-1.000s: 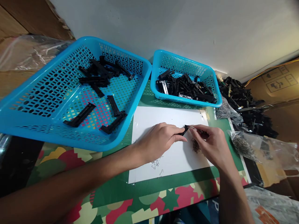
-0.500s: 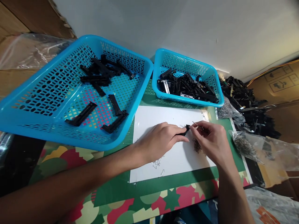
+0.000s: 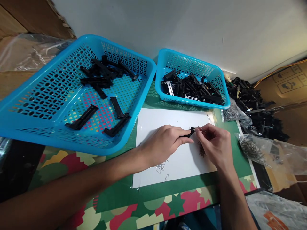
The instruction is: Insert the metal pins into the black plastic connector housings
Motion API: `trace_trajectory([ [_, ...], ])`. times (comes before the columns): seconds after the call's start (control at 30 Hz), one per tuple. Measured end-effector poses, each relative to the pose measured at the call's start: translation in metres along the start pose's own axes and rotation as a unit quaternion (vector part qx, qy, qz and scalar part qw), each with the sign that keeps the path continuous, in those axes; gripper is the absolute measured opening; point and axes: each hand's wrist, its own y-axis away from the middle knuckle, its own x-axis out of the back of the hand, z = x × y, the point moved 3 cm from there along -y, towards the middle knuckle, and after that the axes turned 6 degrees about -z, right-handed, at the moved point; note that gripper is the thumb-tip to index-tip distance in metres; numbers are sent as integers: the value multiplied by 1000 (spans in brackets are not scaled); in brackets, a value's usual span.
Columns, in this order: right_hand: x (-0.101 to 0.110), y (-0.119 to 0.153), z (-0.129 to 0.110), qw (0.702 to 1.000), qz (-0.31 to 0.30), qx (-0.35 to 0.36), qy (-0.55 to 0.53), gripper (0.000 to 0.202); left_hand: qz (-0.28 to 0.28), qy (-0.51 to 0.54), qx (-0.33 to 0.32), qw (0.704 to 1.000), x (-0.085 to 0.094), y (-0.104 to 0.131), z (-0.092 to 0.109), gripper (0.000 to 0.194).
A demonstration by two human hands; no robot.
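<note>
Between its thumb and fingers, my left hand point(image 3: 165, 142) grips a small black part point(image 3: 192, 131) above the white sheet point(image 3: 148, 127). My right hand point(image 3: 213, 140) is closed in a pinch at the right end of that part, on a thin metal tool point(image 3: 200, 128). What its fingertips do at the part is too small to tell. Beneath my right hand lies a pile of small brownish pieces point(image 3: 201, 150), partly hidden. Thin bent wires point(image 3: 160, 167) are scattered on the sheet below my left hand.
A large blue basket point(image 3: 120, 145) at left and a smaller blue basket point(image 3: 192, 103) behind the sheet hold black parts. More black parts point(image 3: 261, 111) are heaped at right, near plastic bags of small metal pieces point(image 3: 250, 148). A wall stands behind.
My right hand has shifted slightly left, and the thin tool now sits lower against the black part. My left hand keeps its hold almost unchanged.
</note>
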Motion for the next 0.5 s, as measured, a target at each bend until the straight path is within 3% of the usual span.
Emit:
trace_trajectory([
  [0.5,-6,3,6,1000,17,4,-15,25,7,3,-1,1000,-1,0,-1,31],
])
